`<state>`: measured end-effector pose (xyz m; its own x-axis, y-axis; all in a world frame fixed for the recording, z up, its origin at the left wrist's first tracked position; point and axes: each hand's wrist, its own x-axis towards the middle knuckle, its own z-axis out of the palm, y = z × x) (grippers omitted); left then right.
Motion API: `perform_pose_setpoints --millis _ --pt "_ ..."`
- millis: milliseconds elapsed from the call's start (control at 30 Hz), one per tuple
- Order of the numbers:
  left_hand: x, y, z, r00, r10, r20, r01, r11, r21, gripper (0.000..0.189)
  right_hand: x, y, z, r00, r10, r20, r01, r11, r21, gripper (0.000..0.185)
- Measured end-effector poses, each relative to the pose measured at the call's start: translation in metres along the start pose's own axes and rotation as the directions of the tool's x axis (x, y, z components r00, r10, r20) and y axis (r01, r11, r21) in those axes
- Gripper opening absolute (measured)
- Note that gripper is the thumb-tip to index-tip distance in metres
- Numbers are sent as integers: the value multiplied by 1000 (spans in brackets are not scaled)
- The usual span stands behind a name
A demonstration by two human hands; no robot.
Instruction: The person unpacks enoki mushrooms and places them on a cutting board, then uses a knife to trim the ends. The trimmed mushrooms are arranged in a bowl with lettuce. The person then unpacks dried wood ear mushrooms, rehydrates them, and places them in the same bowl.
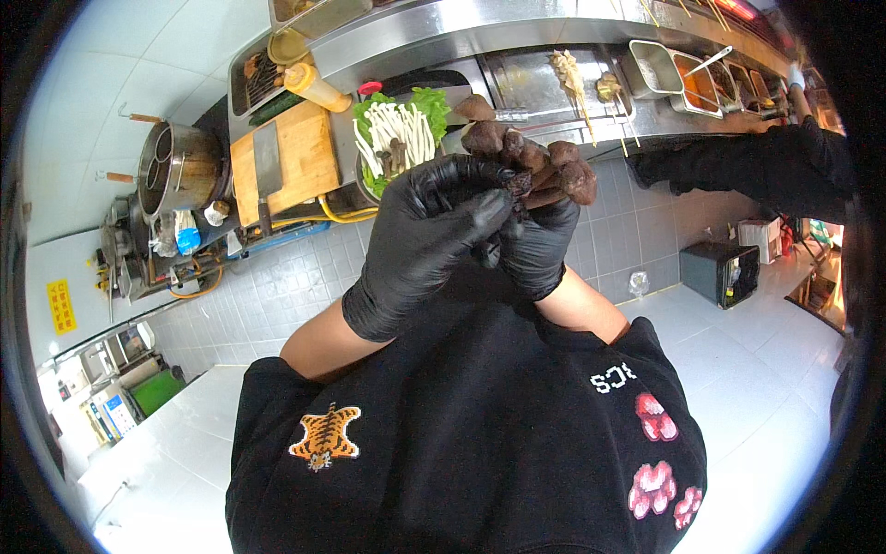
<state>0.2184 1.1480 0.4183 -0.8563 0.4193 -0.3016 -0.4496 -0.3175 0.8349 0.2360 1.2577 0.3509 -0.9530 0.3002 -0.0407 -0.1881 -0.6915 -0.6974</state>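
Note:
Both my hands wear black gloves and are raised together in front of my chest. My right hand (543, 239) holds a bunch of brown-capped mushrooms (529, 156), their caps pointing away from me. With its thumb and fingers, my left hand (429, 235) grips the near side of the same bunch, where a small dark piece shows at the fingertips. Beyond the left hand is a bowl of long white-stemmed mushrooms (400, 128) on green lettuce leaves (430, 111). A few small brown mushrooms (394, 156) lie on the white ones. The gloves hide part of the bowl and the bunch's stems.
A cleaver (267, 159) lies on a wooden cutting board (308, 156) at left, near a squeeze bottle (315, 86) and a deep pot (166, 170). Skewered food (571, 79) rests on a metal tray (516, 86). Sauce containers (692, 83) line the counter; another person's dark sleeve (747, 163) is at right.

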Motion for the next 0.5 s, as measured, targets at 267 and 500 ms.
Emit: perform_pose_setpoints --millis 267,500 --pt "1 -3 2 1000 -30 6 29 995 96 18 -6 0 -7 999 13 42 -19 987 157 37" --pt "1 -6 6 999 15 43 -17 999 38 20 -6 -6 -13 991 -80 110 84 996 -29 40"
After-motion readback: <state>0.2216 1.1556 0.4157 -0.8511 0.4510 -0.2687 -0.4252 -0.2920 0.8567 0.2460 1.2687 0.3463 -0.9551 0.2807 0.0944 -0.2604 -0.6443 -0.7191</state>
